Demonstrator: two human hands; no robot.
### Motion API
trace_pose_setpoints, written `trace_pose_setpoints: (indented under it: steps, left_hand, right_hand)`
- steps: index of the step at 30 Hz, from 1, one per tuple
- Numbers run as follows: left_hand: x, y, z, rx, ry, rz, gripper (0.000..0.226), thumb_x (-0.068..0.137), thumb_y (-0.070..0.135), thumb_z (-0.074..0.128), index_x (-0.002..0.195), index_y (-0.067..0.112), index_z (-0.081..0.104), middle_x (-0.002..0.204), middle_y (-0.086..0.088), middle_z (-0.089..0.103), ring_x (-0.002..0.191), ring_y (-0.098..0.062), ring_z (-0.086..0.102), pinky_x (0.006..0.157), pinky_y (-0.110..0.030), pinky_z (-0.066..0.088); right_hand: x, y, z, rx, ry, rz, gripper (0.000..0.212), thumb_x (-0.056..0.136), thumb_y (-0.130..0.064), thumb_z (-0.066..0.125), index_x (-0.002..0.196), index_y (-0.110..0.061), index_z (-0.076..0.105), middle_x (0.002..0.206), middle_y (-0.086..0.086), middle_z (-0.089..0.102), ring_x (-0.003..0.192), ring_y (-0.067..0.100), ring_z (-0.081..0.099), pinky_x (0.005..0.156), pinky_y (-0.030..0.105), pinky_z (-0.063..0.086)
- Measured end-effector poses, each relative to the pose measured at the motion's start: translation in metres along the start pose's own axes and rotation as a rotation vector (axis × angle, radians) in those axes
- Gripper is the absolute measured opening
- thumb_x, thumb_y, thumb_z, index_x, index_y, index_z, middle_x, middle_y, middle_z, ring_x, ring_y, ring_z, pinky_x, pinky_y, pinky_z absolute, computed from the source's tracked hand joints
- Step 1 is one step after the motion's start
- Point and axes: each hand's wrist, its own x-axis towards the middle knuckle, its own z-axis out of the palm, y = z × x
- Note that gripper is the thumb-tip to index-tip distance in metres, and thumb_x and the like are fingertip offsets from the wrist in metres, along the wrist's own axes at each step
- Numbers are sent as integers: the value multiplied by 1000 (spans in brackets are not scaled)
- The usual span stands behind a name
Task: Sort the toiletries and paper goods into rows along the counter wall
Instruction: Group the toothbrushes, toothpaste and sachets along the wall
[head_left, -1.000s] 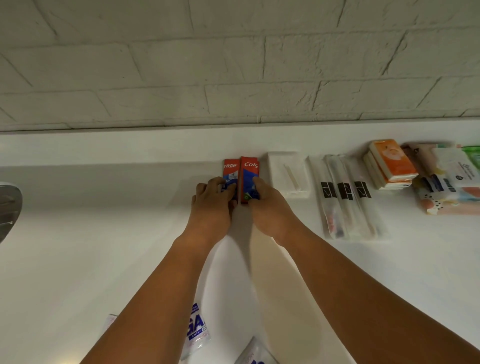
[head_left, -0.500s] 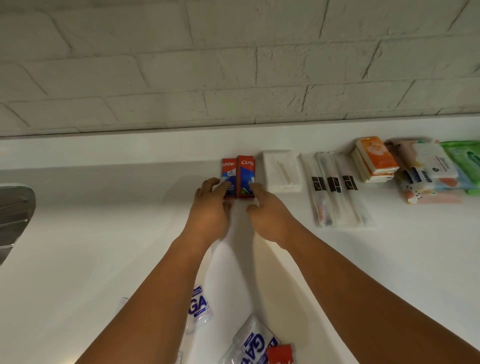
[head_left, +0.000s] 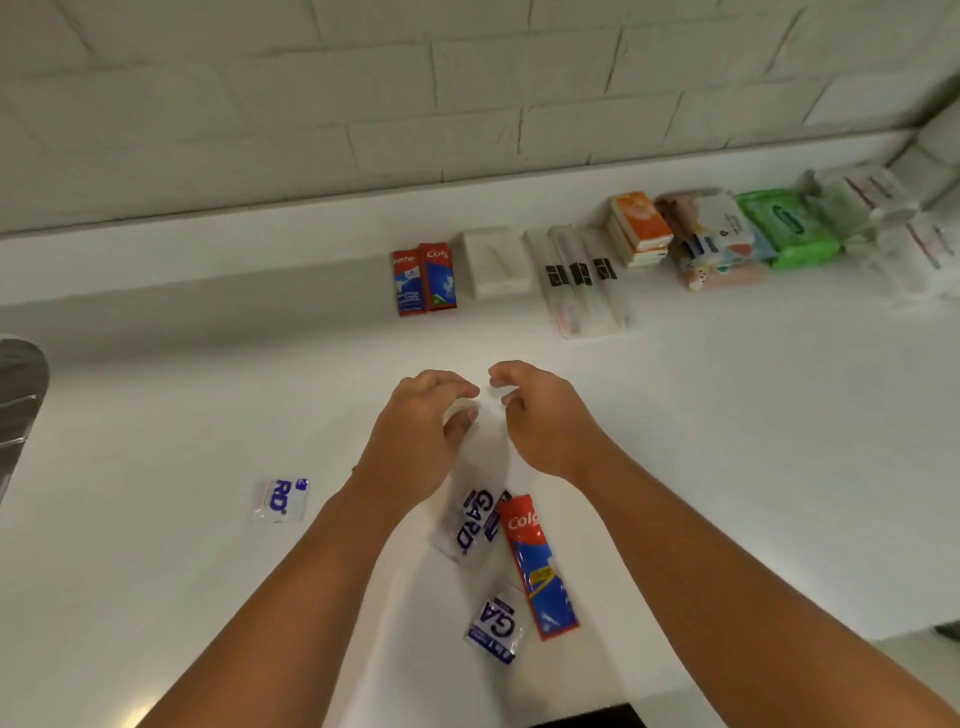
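Observation:
Two red-and-blue toothpaste boxes (head_left: 425, 279) lie side by side against the counter wall. To their right run a white pack (head_left: 497, 263), clear-wrapped toothbrushes (head_left: 583, 280), orange tissue packs (head_left: 638, 227), wipes packs (head_left: 714, 244) and a green wipes pack (head_left: 789, 228). My left hand (head_left: 418, 439) and my right hand (head_left: 543, 415) hover over the middle of the counter, fingers loosely curled, holding nothing. Below them lie a third toothpaste box (head_left: 539, 566) and three clear sachets with blue print (head_left: 471, 522), (head_left: 496, 629), (head_left: 280, 499).
The white counter (head_left: 727, 441) meets a white brick wall (head_left: 467, 93) at the back. A metal sink edge (head_left: 18, 395) shows at far left. White wrapped paper rolls (head_left: 883, 228) sit at the far right end of the row.
Both hands have let go of the two toothpaste boxes at the wall and drawn back toward me. The view has tilted down, showing the loose sachets and third box.

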Motion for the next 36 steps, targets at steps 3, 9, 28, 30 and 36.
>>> trace_pose_setpoints:
  steps: [3, 9, 28, 30, 36]
  left_hand:
    - [-23, 10, 11, -25, -43, 75, 21, 95, 20, 64, 114, 17, 72, 118, 1, 68, 109, -19, 58, 94, -27, 46]
    - [-59, 10, 41, -13, -176, 168, 32, 86, 31, 73, 116, 19, 70, 120, 6, 65, 111, -20, 53, 95, -37, 47]
    - [-55, 13, 35, -139, -363, 149, 16, 96, 21, 59, 106, 27, 70, 97, 10, 64, 99, -17, 58, 94, -40, 47]
    - [-56, 11, 31, -197, -341, 127, 14, 94, 17, 60, 98, 26, 70, 96, 9, 61, 91, -11, 59, 87, -29, 52]
    - [-54, 17, 16, -448, -115, 27, 9, 90, 12, 68, 89, 21, 70, 81, 9, 64, 73, 0, 58, 67, -9, 46]
  right_hand:
    - [-34, 11, 2, -41, 39, 22, 41, 97, -3, 44, 135, -15, 54, 134, 0, 58, 122, 15, 54, 101, 19, 39]
    - [-99, 39, 16, -131, 84, 167, 41, 93, -18, 60, 133, -22, 52, 133, -5, 57, 116, 14, 54, 103, 33, 45]
    - [-142, 50, 51, -213, 86, 346, 24, 84, -18, 67, 107, -20, 65, 100, 0, 68, 88, 17, 60, 76, 31, 53]
    - [-142, 51, 51, -174, 134, 331, 16, 88, -19, 65, 104, -20, 67, 95, -1, 67, 84, 15, 60, 67, 24, 48]
    - [-126, 45, 45, 235, 344, 355, 7, 87, -10, 69, 83, -16, 67, 75, 0, 65, 64, 11, 56, 57, 20, 43]
